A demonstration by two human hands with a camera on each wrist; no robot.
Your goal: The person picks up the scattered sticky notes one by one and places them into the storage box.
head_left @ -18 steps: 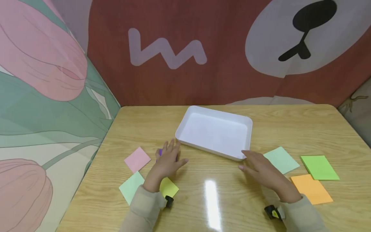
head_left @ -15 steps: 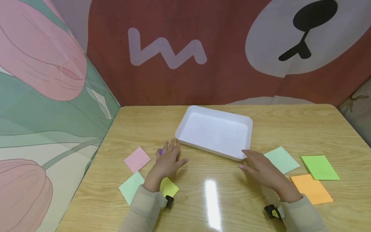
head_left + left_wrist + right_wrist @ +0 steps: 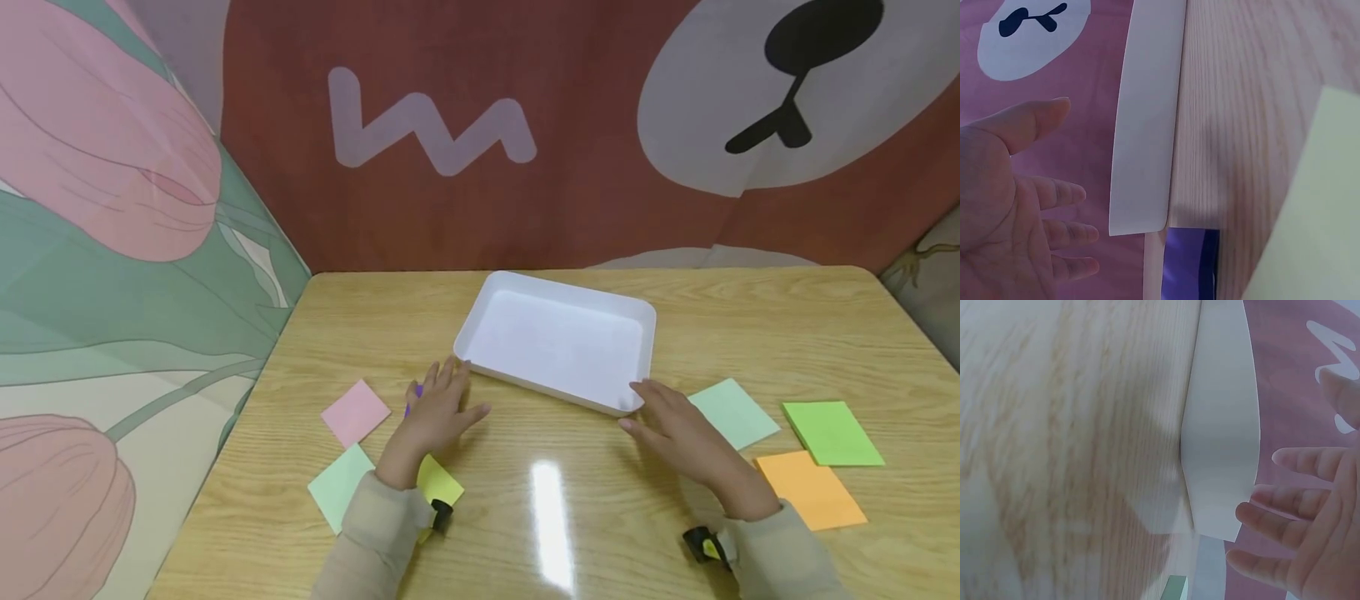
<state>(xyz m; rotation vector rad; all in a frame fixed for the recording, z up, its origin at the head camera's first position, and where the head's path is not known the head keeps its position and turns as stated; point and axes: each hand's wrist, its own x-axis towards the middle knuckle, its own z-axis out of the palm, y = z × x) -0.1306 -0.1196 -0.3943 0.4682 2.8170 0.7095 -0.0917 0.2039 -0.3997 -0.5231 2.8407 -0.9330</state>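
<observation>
A white rectangular tray (image 3: 555,342) lies at a slant in the middle of the table. My left hand (image 3: 435,417) hovers with fingers spread by its near left corner, over a purple sticky note pad (image 3: 1184,265) that it largely covers in the head view. Its palm and fingers (image 3: 1066,197) hold nothing in the left wrist view. By the tray's near right corner is my right hand (image 3: 690,437), fingers extended and nothing gripped. In the right wrist view its fingertips (image 3: 1265,494) are close to the tray wall (image 3: 1222,425); whether they touch it I cannot tell.
Pink (image 3: 356,413), mint (image 3: 341,486) and yellow (image 3: 441,483) sticky notes lie around the left forearm. Beyond the right hand are pale green (image 3: 735,412), bright green (image 3: 834,433) and orange (image 3: 813,492) ones. A printed cloth (image 3: 450,217) hangs behind the wooden table (image 3: 375,317).
The head view has shifted slightly. My left hand sits a touch farther up and right in it. Tray and sticky notes keep their places on the table.
</observation>
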